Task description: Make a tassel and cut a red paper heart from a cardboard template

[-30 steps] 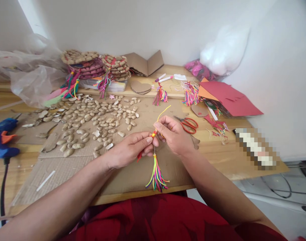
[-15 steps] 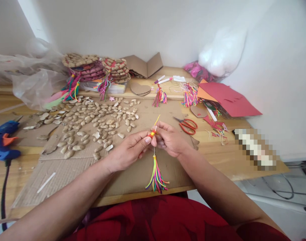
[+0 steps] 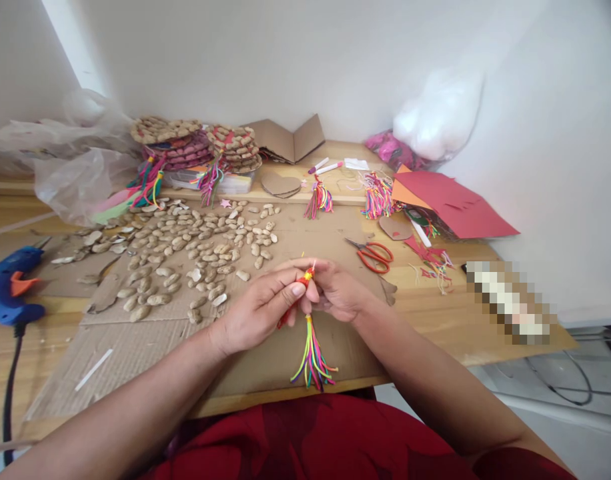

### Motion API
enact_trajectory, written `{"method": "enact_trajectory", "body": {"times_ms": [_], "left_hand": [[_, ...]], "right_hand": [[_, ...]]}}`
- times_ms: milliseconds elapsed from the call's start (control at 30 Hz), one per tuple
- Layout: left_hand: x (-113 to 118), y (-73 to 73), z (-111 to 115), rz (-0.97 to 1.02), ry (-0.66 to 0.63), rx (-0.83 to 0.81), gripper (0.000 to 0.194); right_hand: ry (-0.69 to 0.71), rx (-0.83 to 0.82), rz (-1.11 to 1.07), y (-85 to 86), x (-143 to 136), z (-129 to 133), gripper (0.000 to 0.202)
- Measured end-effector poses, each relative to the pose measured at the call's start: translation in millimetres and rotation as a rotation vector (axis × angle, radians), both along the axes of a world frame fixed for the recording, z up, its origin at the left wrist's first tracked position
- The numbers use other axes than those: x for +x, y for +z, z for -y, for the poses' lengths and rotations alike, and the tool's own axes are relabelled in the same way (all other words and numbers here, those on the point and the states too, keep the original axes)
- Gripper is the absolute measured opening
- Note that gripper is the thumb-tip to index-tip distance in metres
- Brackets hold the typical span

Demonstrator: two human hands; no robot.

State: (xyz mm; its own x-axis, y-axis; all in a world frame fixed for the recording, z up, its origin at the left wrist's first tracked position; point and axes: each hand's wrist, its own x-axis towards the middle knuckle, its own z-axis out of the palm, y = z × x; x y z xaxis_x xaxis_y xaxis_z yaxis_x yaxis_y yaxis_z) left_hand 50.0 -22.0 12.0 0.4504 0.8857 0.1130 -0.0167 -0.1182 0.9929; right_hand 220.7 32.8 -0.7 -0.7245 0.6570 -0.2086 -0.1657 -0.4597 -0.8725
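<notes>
My left hand (image 3: 263,303) is closed, thumb and fingers pinching the yellow-bound top of a red cord tassel (image 3: 309,274). Part of its red strands shows under my palm. My right hand (image 3: 343,293) curls in from the other side, its fingers closed at the top of this tassel around a thin string; the fingertips are partly hidden. Below my hands hangs a multicoloured tassel (image 3: 313,357) with a yellow binding, its strands spread out over the cardboard (image 3: 255,373).
Peanuts (image 3: 185,240) lie scattered on the left, with a blue glue gun (image 3: 15,283) beyond them. Orange-handled scissors (image 3: 373,255) rest to the right of my hands. Behind are stacked peanut-covered pieces (image 3: 233,148), finished tassels (image 3: 378,195), a cardboard heart (image 3: 280,185) and red paper (image 3: 455,203).
My right fingers have moved from pinching the yellow thread's upright end to curling behind the red tassel's top. The red tassel has tilted up slightly, and the yellow end has dropped mostly out of sight.
</notes>
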Motion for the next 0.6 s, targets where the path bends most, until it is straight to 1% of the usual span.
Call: {"method": "enact_trajectory", "body": {"times_ms": [67, 100, 233, 333, 500, 600], "left_hand": [[-0.2, -2.3, 0.4, 0.066, -0.038, -0.025, 0.033], [0.0, -3.3, 0.5, 0.094, -0.05, -0.04, 0.033], [2.6, -6.3, 0.1, 0.208, -0.09, -0.087, 0.032], [4.5, -6.6, -0.1, 0.264, -0.082, -0.05, 0.031], [3.6, -3.4, 1.4, 0.127, 0.035, 0.001, 0.029], [2.7, -2.7, 1.3, 0.078, 0.07, 0.033, 0.031]], "right_hand": [[0.053, 0.007, -0.039, -1.2, 0.0, 1.3, 0.054], [0.051, -0.006, -0.049, -2.2, -0.3, 1.9, 0.052], [-0.039, -0.071, -0.001, -6.0, -3.0, 4.1, 0.039], [-0.105, -0.087, 0.045, -5.2, -5.0, 5.0, 0.037], [-0.151, -0.011, 0.081, -0.4, -6.3, 3.8, 0.043], [-0.197, 0.065, 0.097, 0.4, -5.4, 1.9, 0.041]]}}
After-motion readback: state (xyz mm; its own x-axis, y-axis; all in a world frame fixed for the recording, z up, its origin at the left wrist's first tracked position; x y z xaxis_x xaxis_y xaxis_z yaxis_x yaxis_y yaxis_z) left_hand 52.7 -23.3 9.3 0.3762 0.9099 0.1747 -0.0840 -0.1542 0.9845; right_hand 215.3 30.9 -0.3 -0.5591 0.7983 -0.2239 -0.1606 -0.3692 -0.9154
